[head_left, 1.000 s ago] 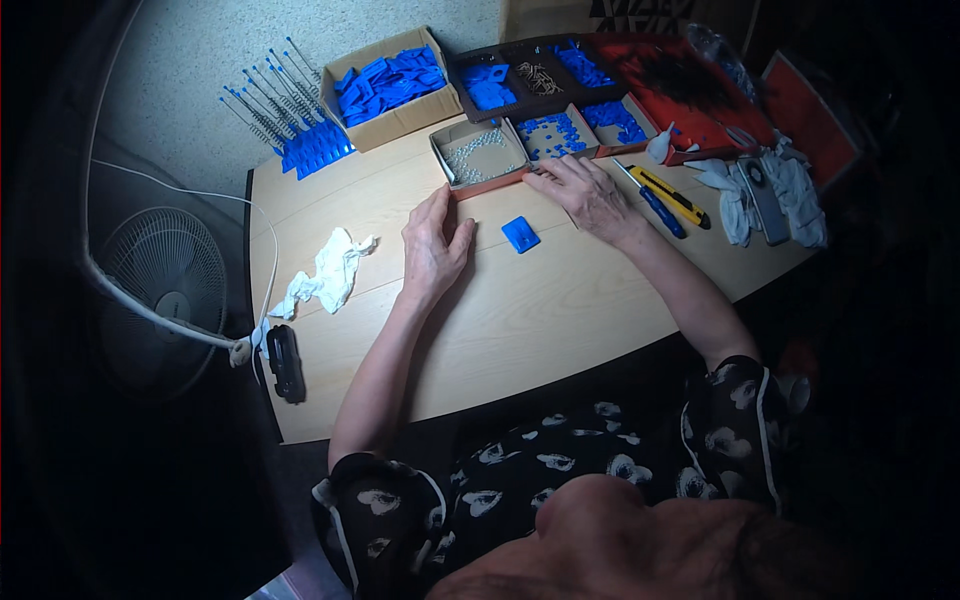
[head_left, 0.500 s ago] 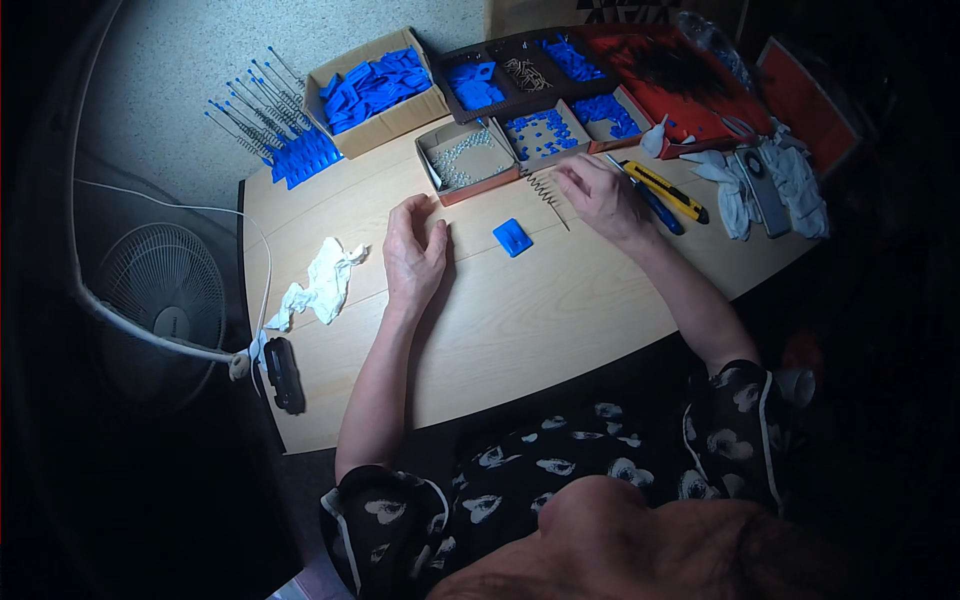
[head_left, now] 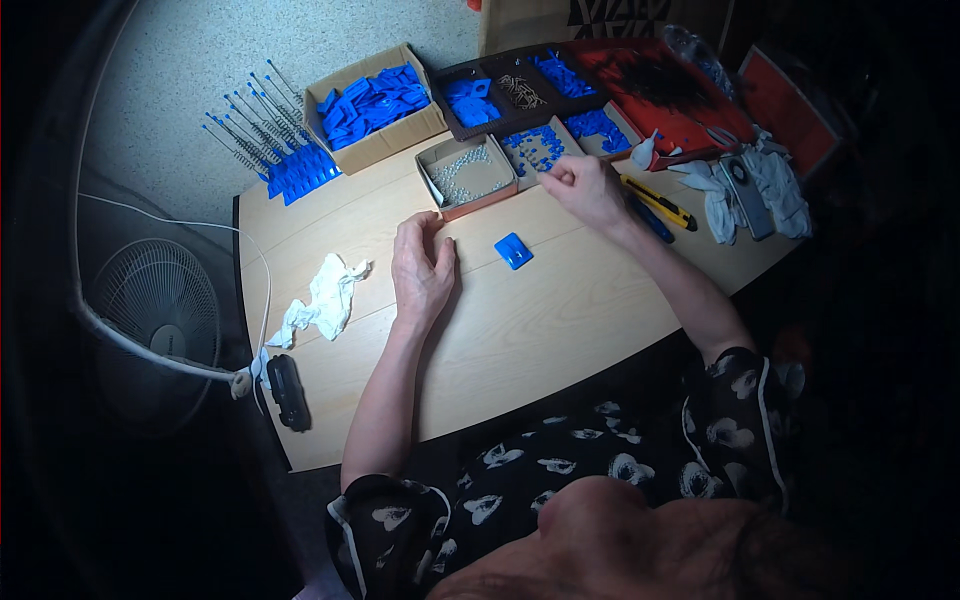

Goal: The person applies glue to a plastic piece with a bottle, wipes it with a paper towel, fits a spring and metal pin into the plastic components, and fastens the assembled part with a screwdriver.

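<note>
We see a person's two bare hands above a pale table [head_left: 480,345]. The left hand [head_left: 423,265] rests on the wood, its fingers loosely curved and its thumb spread apart from them; we find nothing in its grasp. Its fingertips lie just beside the front left corner of a box [head_left: 482,206] with small clear beads [head_left: 468,163] in it. The right hand [head_left: 588,190] is held at the near edge of the next box, among whose contents we note small blue parts [head_left: 546,150]; thumb and forefinger are drawn together, but we cannot tell what, if anything, they pinch. Between the hands, nearer to us, a blue plate [head_left: 514,251] lies flat on the table, touched by neither.

Behind, we observe a carton [head_left: 395,147] heaped with blue pieces [head_left: 375,98] and, to its left, upright springs [head_left: 262,122] on blue bases [head_left: 305,173]. Beside the right wrist lies a yellow knife [head_left: 660,202]; at left, a crumpled white cloth [head_left: 332,297].
</note>
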Action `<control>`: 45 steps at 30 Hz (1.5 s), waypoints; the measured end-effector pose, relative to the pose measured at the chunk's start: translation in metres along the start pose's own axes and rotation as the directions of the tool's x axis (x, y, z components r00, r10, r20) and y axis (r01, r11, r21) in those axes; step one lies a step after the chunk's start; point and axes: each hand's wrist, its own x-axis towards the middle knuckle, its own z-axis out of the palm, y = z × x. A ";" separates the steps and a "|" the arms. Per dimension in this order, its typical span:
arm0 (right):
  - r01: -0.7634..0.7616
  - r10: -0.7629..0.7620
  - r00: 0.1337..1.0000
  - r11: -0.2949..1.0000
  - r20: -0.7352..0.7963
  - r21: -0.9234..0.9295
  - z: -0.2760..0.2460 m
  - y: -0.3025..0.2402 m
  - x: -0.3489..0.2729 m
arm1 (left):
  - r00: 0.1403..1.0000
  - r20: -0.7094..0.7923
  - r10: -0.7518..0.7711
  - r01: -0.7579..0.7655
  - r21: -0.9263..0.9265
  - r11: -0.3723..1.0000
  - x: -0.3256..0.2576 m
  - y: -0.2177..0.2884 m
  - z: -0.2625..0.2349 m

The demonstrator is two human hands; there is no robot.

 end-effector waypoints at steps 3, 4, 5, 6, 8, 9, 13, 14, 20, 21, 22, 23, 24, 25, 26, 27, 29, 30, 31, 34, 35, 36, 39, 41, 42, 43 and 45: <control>0.065 -0.068 0.997 0.994 -0.028 -0.087 0.005 0.001 0.024 | 1.000 0.006 0.017 -0.017 0.006 1.000 0.000 0.001 -0.001; 0.070 -0.073 0.997 0.994 -0.029 -0.090 0.008 0.000 0.028 | 1.000 0.004 0.027 -0.028 0.027 0.999 0.001 0.000 -0.002; 0.060 -0.064 0.998 0.986 -0.018 -0.154 0.012 -0.001 0.031 | 1.000 -0.001 0.029 -0.029 0.025 0.999 0.001 -0.001 -0.001; 0.050 -0.053 0.999 0.975 -0.007 -0.218 0.014 -0.001 0.033 | 0.999 0.000 0.040 -0.040 0.007 0.999 0.002 -0.001 0.000; 0.060 -0.064 0.998 0.963 -0.006 -0.261 0.018 -0.003 0.033 | 0.999 -0.005 0.042 -0.042 -0.007 0.999 0.001 -0.001 -0.001; 0.063 -0.069 0.998 0.951 -0.010 -0.304 0.019 -0.003 0.032 | 0.999 -0.008 0.049 -0.050 -0.010 0.999 0.001 -0.001 -0.001; 0.036 -0.037 0.999 0.965 0.002 -0.260 0.014 -0.006 0.028 | 1.000 -0.016 0.009 -0.010 -0.082 0.997 0.002 -0.001 -0.002; 0.012 -0.016 1.000 0.978 -0.017 -0.208 0.007 -0.010 0.026 | 1.000 -0.009 0.002 -0.003 -0.084 0.996 0.002 0.000 -0.002; 0.022 -0.015 0.993 0.998 -0.117 0.062 -0.013 0.014 0.004 | 0.995 -0.098 -0.008 -0.001 -0.096 0.995 0.000 -0.004 0.000; 0.012 -0.005 0.996 0.998 -0.095 0.066 -0.016 0.016 -0.004 | 0.997 -0.071 -0.041 0.030 -0.149 0.988 -0.001 -0.005 -0.001; 0.002 0.003 0.997 0.997 -0.074 0.071 -0.018 0.019 -0.010 | 0.996 -0.044 -0.071 0.061 -0.200 0.978 -0.001 -0.004 0.000; -0.010 0.015 0.998 0.997 -0.068 0.072 -0.016 0.023 -0.016 | 0.998 -0.068 -0.016 0.004 -0.163 0.987 0.000 -0.001 -0.001; -0.003 0.008 0.997 0.998 -0.070 0.062 -0.013 0.028 -0.023 | 0.998 -0.059 -0.023 0.014 -0.162 0.987 -0.001 -0.002 0.000; -0.001 0.005 0.997 0.999 -0.073 0.050 -0.011 0.033 -0.030 | 0.999 -0.018 -0.047 0.043 -0.210 0.977 -0.002 -0.003 0.001; -0.015 0.019 0.998 0.999 -0.067 0.050 -0.010 0.038 -0.034 | 0.997 0.024 -0.070 0.074 -0.255 0.964 -0.004 -0.003 0.002; 0.006 -0.008 0.999 0.999 -0.052 -0.037 -0.009 0.043 -0.038 | 0.989 0.066 -0.131 0.144 -0.260 0.955 -0.004 -0.002 0.003; 0.015 -0.018 1.000 0.993 -0.026 -0.119 -0.008 0.041 -0.046 | 0.985 0.087 -0.147 0.165 -0.247 0.955 -0.004 0.010 0.000; 0.022 -0.023 1.000 0.988 -0.010 -0.155 -0.008 0.037 -0.050 | 0.984 0.095 -0.153 0.171 -0.235 0.957 -0.005 0.014 0.001; 0.038 -0.038 0.999 0.982 0.006 -0.186 -0.006 0.033 -0.051 | 0.983 0.098 -0.158 0.177 -0.228 0.958 -0.007 0.013 0.002; 0.169 -0.179 0.984 0.961 -0.026 -0.219 0.002 0.037 -0.052 | 0.954 0.222 -0.202 0.258 -0.266 0.929 -0.011 0.017 0.006; 0.166 -0.176 0.984 0.962 -0.028 -0.216 0.003 0.039 -0.052 | 0.972 0.210 -0.104 0.145 -0.188 0.971 -0.009 0.026 0.007; 0.173 -0.181 0.983 0.960 -0.017 -0.219 0.004 0.040 -0.051 | 0.979 0.204 -0.003 0.025 -0.108 0.994 -0.008 0.034 0.008; 0.174 -0.183 0.983 0.959 -0.017 -0.224 0.007 0.049 -0.053 | 0.964 0.267 0.004 -0.016 0.046 0.999 -0.003 0.055 0.013; 0.174 -0.184 0.982 0.960 -0.029 -0.221 0.008 0.048 -0.053 | 0.954 0.296 0.042 -0.094 0.162 0.982 0.001 0.060 0.015; 0.180 -0.192 0.981 0.960 -0.040 -0.214 0.007 0.047 -0.053 | 0.953 0.299 0.046 -0.098 0.161 0.982 0.003 0.060 0.017; 0.185 -0.200 0.978 0.960 -0.053 -0.210 0.006 0.046 -0.053 | 0.950 0.307 0.049 -0.110 0.183 0.977 0.006 0.059 0.019; 0.174 -0.187 0.981 0.960 -0.041 -0.219 0.006 0.041 -0.053 | 0.947 0.316 0.062 -0.130 0.198 0.971 0.009 0.057 0.023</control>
